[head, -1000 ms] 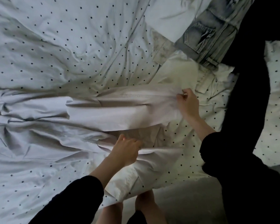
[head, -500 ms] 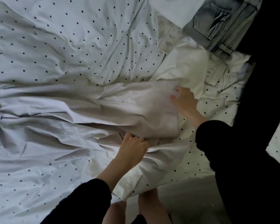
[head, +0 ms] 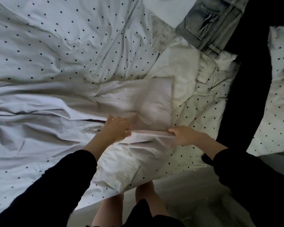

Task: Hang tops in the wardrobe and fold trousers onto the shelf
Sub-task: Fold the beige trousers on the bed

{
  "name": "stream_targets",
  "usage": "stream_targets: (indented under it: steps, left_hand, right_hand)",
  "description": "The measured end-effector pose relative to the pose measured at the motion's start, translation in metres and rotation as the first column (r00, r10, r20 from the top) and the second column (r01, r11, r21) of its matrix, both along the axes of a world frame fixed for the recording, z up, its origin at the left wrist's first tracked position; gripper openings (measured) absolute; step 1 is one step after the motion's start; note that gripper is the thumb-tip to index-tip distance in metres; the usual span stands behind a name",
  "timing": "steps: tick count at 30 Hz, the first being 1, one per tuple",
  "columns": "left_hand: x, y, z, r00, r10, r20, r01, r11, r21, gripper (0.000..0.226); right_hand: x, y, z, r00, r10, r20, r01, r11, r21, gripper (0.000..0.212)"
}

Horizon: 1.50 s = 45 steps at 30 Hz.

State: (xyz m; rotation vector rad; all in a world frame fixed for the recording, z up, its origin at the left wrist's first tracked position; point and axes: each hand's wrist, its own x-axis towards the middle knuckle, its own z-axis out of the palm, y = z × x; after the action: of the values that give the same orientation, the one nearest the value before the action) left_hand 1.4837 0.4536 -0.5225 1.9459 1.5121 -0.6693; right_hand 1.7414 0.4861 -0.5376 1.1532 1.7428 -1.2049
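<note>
While both grip, pale trousers [head: 151, 102] hem between left hand [head: 116, 128], right hand [head: 184, 135].

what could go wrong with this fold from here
1. The pale trousers are creased and trail far left, so folding now may set wrinkles.
2. The left hand and right hand pinch only the near edge, so the layers may slide apart when lifted.
3. The black garment and jeans lie close and may snag.

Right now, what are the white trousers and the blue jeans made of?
The white trousers look like thin woven cloth, maybe cotton: matte and soft, creasing sharply where they fold. The jeans look like denim: thick, faded blue-grey, with stitched seams and a patch pocket.
</note>
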Motion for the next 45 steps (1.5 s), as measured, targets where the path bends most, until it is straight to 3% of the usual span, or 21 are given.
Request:
stream_targets:
  steps: [2,4,6,8,10,13,16,18,21,24,26,28,31,34,36,40,43,45]
  left_hand:
    - [-0.012,-0.01,-0.002,0.998,-0.045,-0.054,0.041,0.997,-0.071,0.058]
    - [-0.024,-0.019,-0.003,0.992,-0.055,-0.11,0.048,0.996,-0.069,0.059]
    - [-0.035,-0.025,-0.003,0.983,-0.046,-0.179,0.044,0.999,-0.016,0.042]
    - [-0.045,-0.027,0.003,0.976,0.001,-0.217,0.01,0.999,0.046,0.037]
    - [-0.051,-0.026,0.011,0.973,0.049,-0.227,-0.029,0.995,0.091,0.03]
    - [-0.054,-0.017,0.037,0.98,0.129,-0.149,-0.099,0.976,0.193,0.022]
    - [-0.059,0.007,0.072,0.962,0.271,0.043,-0.266,0.885,0.381,0.02]
    - [-0.065,0.031,0.091,0.949,0.306,0.08,-0.309,0.841,0.443,0.017]
    - [-0.075,0.063,0.098,0.949,0.313,0.049,-0.293,0.809,0.51,0.023]
    - [-0.081,0.076,0.081,0.911,0.408,0.055,-0.383,0.791,0.477,0.048]
    - [-0.084,0.069,0.065,0.898,0.438,0.038,-0.404,0.789,0.462,0.056]
    - [-0.091,0.05,0.048,0.898,0.439,0.019,-0.395,0.788,0.473,0.054]
    - [-0.111,0.015,0.03,0.891,0.453,0.026,-0.405,0.768,0.496,0.042]
    - [-0.139,-0.01,0.022,0.894,0.447,-0.02,-0.367,0.758,0.538,0.041]
    - [-0.159,-0.017,0.027,0.882,0.469,-0.052,-0.37,0.755,0.541,0.051]
    - [-0.211,-0.033,0.041,0.869,0.473,-0.145,-0.346,0.79,0.506,0.07]
    - [-0.254,-0.05,0.047,0.878,0.45,-0.163,-0.305,0.789,0.533,0.075]
    - [-0.275,-0.054,0.049,0.884,0.434,-0.174,-0.277,0.786,0.554,0.068]
  right_hand:
    - [0.004,-0.004,-0.012,0.989,0.094,0.112,-0.116,0.97,0.214,0.041]
    - [0.008,-0.004,-0.019,0.998,0.02,0.052,-0.036,0.945,0.324,0.015]
    - [0.012,0.0,-0.019,0.974,-0.208,-0.094,0.228,0.916,0.331,0.016]
    - [0.018,0.006,-0.006,0.829,-0.512,-0.226,0.556,0.802,0.221,0.023]
    - [0.024,0.015,0.011,0.696,-0.656,-0.291,0.713,0.678,0.177,0.035]
    - [0.027,0.028,0.031,0.599,-0.723,-0.344,0.8,0.562,0.21,0.037]
    - [0.02,0.046,0.043,0.475,-0.786,-0.395,0.879,0.41,0.242,0.036]
    - [0.009,0.065,0.05,0.413,-0.795,-0.444,0.909,0.331,0.253,0.035]
    - [-0.013,0.098,0.053,0.449,-0.743,-0.496,0.886,0.298,0.356,0.031]
    - [-0.035,0.123,0.044,0.451,-0.72,-0.527,0.879,0.257,0.401,0.026]
    - [-0.044,0.124,0.033,0.452,-0.747,-0.488,0.882,0.294,0.368,0.048]
    - [-0.051,0.11,0.017,0.618,-0.681,-0.393,0.773,0.437,0.459,0.06]
    - [-0.065,0.069,-0.004,0.841,-0.435,-0.32,0.538,0.615,0.576,0.06]
    - [-0.087,0.031,-0.02,0.965,-0.138,-0.223,0.247,0.766,0.594,0.058]
    - [-0.107,0.017,-0.023,0.974,-0.038,-0.225,0.17,0.778,0.605,0.056]
    - [-0.167,0.006,-0.011,0.91,0.081,-0.406,0.242,0.691,0.681,0.045]
    - [-0.228,0.011,0.012,0.865,0.177,-0.47,0.25,0.66,0.708,0.036]
    - [-0.266,0.015,0.029,0.845,0.22,-0.487,0.237,0.663,0.71,0.043]
